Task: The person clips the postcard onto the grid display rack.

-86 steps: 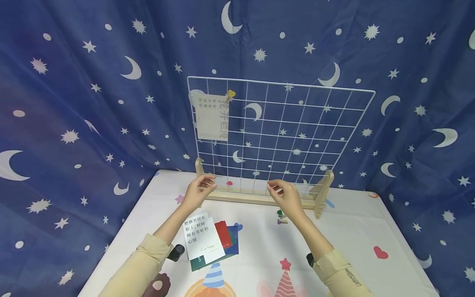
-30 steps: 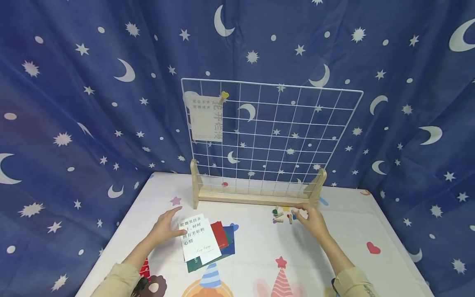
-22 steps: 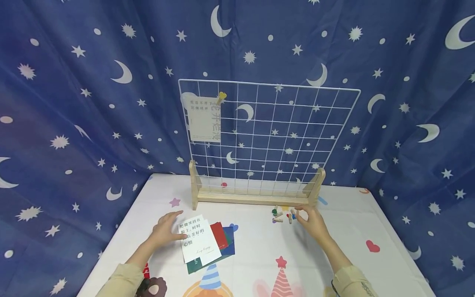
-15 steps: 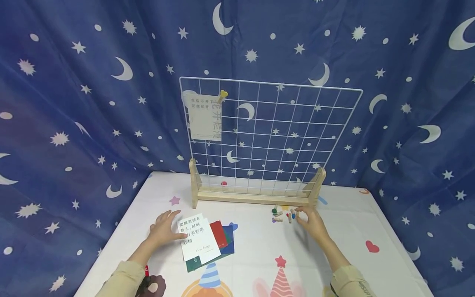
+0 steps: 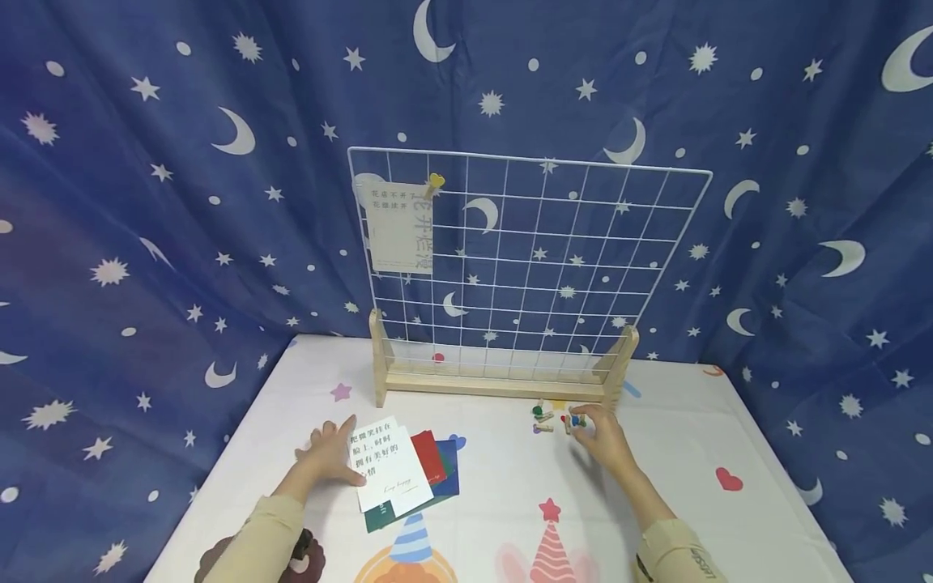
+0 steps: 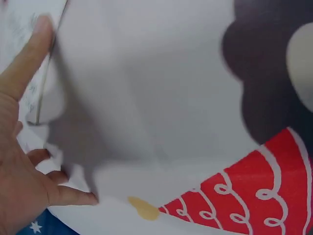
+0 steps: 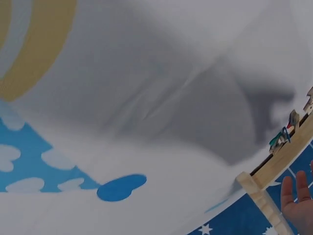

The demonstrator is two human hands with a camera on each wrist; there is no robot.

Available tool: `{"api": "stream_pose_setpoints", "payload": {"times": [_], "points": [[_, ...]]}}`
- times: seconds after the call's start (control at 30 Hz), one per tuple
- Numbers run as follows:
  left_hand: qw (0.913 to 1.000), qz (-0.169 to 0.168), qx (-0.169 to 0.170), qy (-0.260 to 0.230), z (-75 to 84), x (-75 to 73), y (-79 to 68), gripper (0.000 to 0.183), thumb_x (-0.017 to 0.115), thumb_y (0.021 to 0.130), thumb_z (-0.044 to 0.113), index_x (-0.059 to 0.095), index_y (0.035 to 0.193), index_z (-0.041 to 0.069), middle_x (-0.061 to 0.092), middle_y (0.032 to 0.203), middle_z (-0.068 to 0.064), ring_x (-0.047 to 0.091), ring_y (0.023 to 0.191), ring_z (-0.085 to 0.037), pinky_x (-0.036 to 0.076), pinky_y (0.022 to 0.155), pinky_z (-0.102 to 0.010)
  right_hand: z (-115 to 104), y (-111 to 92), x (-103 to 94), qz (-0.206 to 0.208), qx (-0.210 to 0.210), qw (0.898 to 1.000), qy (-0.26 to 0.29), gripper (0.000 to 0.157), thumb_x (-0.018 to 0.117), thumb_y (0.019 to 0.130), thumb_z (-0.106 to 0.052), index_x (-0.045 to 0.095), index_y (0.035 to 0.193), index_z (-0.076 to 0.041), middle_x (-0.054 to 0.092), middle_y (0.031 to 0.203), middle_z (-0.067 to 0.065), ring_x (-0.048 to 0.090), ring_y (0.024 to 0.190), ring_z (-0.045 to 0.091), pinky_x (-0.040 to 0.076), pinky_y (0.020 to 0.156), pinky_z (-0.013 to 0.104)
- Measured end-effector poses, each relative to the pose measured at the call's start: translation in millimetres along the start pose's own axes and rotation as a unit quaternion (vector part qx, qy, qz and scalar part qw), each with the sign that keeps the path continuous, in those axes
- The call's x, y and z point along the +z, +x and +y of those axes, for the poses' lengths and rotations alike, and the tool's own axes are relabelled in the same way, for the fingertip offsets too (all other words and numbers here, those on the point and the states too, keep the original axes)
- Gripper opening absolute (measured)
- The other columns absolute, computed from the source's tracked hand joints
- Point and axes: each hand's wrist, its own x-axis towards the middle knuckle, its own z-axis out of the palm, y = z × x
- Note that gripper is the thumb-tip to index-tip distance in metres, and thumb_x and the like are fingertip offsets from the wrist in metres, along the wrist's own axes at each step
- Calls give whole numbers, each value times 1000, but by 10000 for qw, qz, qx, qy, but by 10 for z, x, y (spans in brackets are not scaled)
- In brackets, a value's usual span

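Observation:
My left hand (image 5: 326, 457) is spread at the left side of a fanned stack of cards, its thumb over the edge of the top white card (image 5: 386, 470) with printed characters. In the left wrist view, the thumb (image 6: 30, 56) lies along the card edge and the other fingers stay apart from it. My right hand (image 5: 607, 444) reaches down at several small wooden clothespins (image 5: 545, 418), thumb and index parted around one with a blue ornament (image 5: 577, 421). In the right wrist view, the fingers (image 7: 302, 188) look extended; exact contact is hidden.
A white wire grid (image 5: 532, 259) stands upright in a wooden base (image 5: 488, 384) behind the hands. A card (image 5: 397, 231) hangs at its upper left under a yellow-heart clothespin (image 5: 434, 185). Red and blue cards (image 5: 430, 457) lie beneath the white ones. A starry curtain (image 5: 182, 267) surrounds the table.
Both hands have come down from the grid's lower edge, the left to the cards and the right to the clothespins. Lately the left thumb dropped lower along the card; the right fingers shifted slightly left.

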Motion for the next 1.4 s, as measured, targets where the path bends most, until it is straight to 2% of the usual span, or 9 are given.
{"api": "stream_pose_setpoints", "payload": {"times": [0.13,0.27,0.5,0.63,0.8,1.0,1.23,1.4], "points": [[9998,-67,-177,-9,74,-20,7,115,91,51,30,29,144,1,33,131,-35,27,122,-59,17,89,-85,-31,16,50,-33,34,10000,70,33,73,73,2,64,105,5,65,107,23,60,103,41,47,92,54],[9996,-2,-254,-143,132,-33,0,110,92,50,25,34,141,2,35,127,-33,30,119,-58,18,88,-85,-71,-2,98,-48,13,10000,64,31,73,73,1,65,103,4,65,106,22,60,102,41,47,91,55],[9993,85,-340,-161,52,61,7,106,93,46,25,39,136,6,39,122,-28,34,115,-53,19,88,-84,-142,-72,171,-177,72,9997,175,30,73,73,0,64,102,3,65,106,22,55,109,48,40,97,61],[9990,125,-371,-228,68,59,11,103,93,46,24,42,133,7,39,121,-27,35,115,-52,18,88,-85,-176,-95,200,-229,36,9993,302,29,73,74,1,64,101,4,65,107,24,50,115,51,36,101,62],[9984,108,-392,-381,122,8,17,95,92,46,19,44,127,5,38,118,-28,35,112,-52,16,88,-86,-220,-114,269,-335,124,9990,270,30,74,74,-1,64,102,1,66,107,20,50,116,49,38,99,63],[9977,95,-512,-437,132,-41,9,95,91,47,14,41,127,7,37,117,-29,36,110,-52,17,86,-86,-312,-129,350,-478,17,9984,313,28,73,75,-2,66,103,-1,67,108,16,51,116,47,37,99,64],[9975,132,-470,-502,128,-27,10,96,92,47,14,41,128,7,38,114,-28,37,107,-51,17,86,-86,-363,-147,395,-553,115,9980,282,30,73,76,-3,65,105,-3,65,111,14,56,111,38,42,98,57],[9972,98,-482,-563,127,-31,15,96,92,47,13,41,128,7,37,114,-28,35,108,-50,17,86,-86,-380,-156,412,-520,83,9983,257,29,73,76,-2,65,104,-3,65,111,14,56,110,39,43,96,58]]}}
